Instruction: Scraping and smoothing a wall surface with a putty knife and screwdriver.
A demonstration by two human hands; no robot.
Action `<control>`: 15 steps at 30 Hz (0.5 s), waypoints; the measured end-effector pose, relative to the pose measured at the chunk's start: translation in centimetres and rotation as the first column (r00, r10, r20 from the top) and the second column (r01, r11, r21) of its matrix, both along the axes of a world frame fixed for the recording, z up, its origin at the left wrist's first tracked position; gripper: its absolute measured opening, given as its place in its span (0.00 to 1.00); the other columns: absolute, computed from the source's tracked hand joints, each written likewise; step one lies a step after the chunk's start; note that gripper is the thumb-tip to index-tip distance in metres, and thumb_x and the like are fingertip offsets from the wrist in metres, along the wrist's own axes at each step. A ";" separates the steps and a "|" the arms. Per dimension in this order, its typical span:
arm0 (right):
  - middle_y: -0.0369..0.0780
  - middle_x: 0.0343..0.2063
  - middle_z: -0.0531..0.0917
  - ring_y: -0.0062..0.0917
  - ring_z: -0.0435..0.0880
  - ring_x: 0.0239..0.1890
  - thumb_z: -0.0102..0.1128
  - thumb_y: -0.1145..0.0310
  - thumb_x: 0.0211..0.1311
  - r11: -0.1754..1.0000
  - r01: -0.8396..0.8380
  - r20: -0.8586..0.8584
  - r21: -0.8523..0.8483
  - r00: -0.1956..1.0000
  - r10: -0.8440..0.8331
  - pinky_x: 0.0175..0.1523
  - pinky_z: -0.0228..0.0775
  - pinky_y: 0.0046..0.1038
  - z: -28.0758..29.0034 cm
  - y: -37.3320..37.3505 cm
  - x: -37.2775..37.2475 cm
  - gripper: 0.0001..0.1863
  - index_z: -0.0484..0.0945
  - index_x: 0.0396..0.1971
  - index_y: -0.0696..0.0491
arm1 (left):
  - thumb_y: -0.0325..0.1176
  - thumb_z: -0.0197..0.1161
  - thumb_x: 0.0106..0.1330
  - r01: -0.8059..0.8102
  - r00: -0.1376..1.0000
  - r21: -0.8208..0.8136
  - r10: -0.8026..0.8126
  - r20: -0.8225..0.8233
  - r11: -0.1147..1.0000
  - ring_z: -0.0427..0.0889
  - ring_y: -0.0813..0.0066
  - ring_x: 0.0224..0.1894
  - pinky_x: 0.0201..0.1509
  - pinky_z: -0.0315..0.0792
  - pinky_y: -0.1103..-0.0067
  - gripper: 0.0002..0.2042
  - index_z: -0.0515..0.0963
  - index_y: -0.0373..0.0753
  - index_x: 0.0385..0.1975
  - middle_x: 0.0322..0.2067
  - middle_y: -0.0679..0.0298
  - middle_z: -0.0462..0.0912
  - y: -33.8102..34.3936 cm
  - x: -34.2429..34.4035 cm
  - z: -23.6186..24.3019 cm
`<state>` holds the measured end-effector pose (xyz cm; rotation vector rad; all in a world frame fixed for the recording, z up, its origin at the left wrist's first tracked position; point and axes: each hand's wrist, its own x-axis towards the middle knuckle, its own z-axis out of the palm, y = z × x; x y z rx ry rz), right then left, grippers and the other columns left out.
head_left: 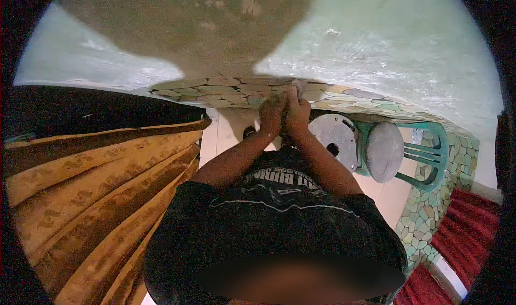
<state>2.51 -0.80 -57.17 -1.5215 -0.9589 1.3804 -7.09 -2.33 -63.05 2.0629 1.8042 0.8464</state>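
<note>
Both my hands are close together at the wall, where the pale green upper part meets the stone-patterned band (231, 91). My left hand (272, 114) is curled closed beside the right one, and whatever its fingers hold is hidden. My right hand (297, 114) is also closed, its thumb or a finger pointing up the wall. At its tip shows a small greyish piece (300, 83), too blurred to name, which seems to lie against the stone-patterned band.
A green plastic chair (438, 154) stands at the right, with a grey oval-topped object (386, 152) and a round grey disc with holes (330, 135) nearer me. An orange-brown curtain (107, 192) hangs left; a red one (473, 224) is lower right. A large shadow covers the wall (376, 31).
</note>
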 end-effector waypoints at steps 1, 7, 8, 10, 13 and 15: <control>0.48 0.26 0.80 0.29 0.76 0.29 0.49 0.53 0.61 0.998 -0.062 0.010 -0.030 0.998 0.062 0.37 0.66 0.33 0.9 0.0 -0.2 0.24 0.75 0.32 0.64 | 0.31 0.53 0.57 -0.010 1.000 -0.142 0.012 0.018 0.990 0.74 0.50 0.36 0.38 0.68 0.62 0.12 0.73 0.37 0.39 0.34 0.52 0.74 0.2 -0.3 0.4; 0.45 0.25 0.79 0.25 0.74 0.27 0.48 0.55 0.62 0.995 -0.003 -0.104 0.100 0.995 0.013 0.36 0.66 0.29 -0.5 -1.2 -0.1 0.22 0.75 0.31 0.63 | 0.36 0.55 0.58 -0.019 0.898 -0.144 0.080 0.432 0.989 0.76 0.55 0.37 0.38 0.69 0.65 0.12 0.74 0.36 0.37 0.36 0.52 0.76 -1.3 -0.2 0.5; 0.45 0.25 0.79 0.25 0.74 0.27 0.48 0.55 0.62 0.994 -0.001 -0.104 0.105 0.995 0.012 0.36 0.66 0.29 -0.6 -0.7 -0.2 0.22 0.75 0.31 0.63 | 0.36 0.55 0.58 -0.018 0.899 -0.139 0.077 0.432 0.990 0.76 0.55 0.37 0.38 0.69 0.65 0.12 0.74 0.36 0.37 0.36 0.52 0.76 -0.9 -0.1 0.0; 0.39 0.21 0.78 0.21 0.72 0.25 0.49 0.54 0.61 0.948 -0.003 0.071 0.318 0.997 -0.021 0.32 0.65 0.27 -1.1 0.6 -0.5 0.22 0.75 0.28 0.62 | 0.40 0.56 0.59 -0.080 0.973 0.110 0.102 -0.207 0.991 0.77 0.58 0.34 0.35 0.69 0.68 0.13 0.74 0.34 0.32 0.32 0.52 0.77 0.6 0.1 -0.8; 0.33 0.19 0.75 0.16 0.69 0.21 0.48 0.55 0.63 0.981 -0.004 -0.178 0.195 0.983 0.040 0.27 0.62 0.22 3.9 1.7 -0.7 0.22 0.74 0.23 0.60 | 0.40 0.56 0.58 -0.083 0.831 -0.115 0.132 0.541 0.990 0.77 0.59 0.32 0.36 0.69 0.69 0.14 0.74 0.33 0.31 0.29 0.53 0.77 2.9 -0.4 5.0; 0.33 0.20 0.75 0.16 0.69 0.21 0.48 0.55 0.63 0.967 -0.002 -0.181 0.257 0.982 0.050 0.27 0.62 0.22 4.1 1.8 -0.6 0.21 0.75 0.23 0.60 | 0.41 0.56 0.58 -0.022 0.602 -0.310 0.260 0.755 0.951 0.76 0.59 0.32 0.37 0.68 0.68 0.14 0.74 0.33 0.30 0.28 0.52 0.76 2.3 -0.3 8.1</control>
